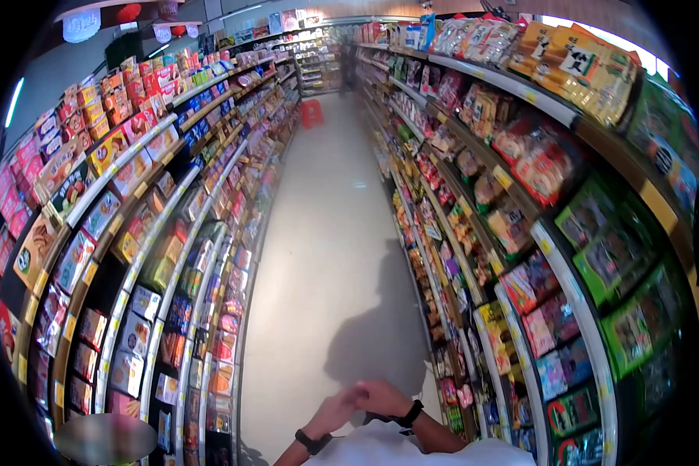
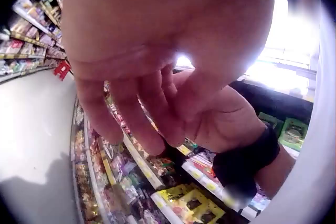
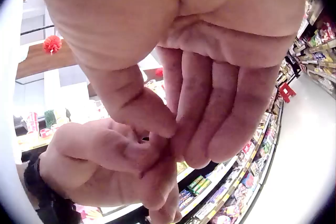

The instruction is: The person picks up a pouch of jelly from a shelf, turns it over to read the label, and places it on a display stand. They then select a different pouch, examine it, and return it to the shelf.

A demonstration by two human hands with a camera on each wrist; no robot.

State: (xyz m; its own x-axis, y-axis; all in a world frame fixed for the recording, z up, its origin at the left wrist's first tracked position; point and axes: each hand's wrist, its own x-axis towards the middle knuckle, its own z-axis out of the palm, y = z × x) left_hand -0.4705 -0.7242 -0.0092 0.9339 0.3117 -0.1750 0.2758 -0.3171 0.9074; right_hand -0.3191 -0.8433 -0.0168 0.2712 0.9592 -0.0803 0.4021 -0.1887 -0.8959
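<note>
Both bare hands meet in front of the body, low in the head view. My left hand (image 1: 330, 415) comes in from the left, its fingertips overlapping those of my right hand (image 1: 386, 398). Seen from the left wrist, the left fingers (image 2: 149, 100) hang loosely bent, with the right palm behind them. From the right wrist, the right fingers (image 3: 220, 108) lie side by side, and the right thumb (image 3: 149, 109) reaches toward the left fingertips. No object shows between the hands. Each wrist wears a dark band.
Tall shelves of packaged snacks line the left (image 1: 132, 318) and the right (image 1: 512, 256) of a pale aisle floor (image 1: 311, 233). A red stand (image 1: 311, 113) is on the floor at the far end. A dark shadow falls on the floor ahead.
</note>
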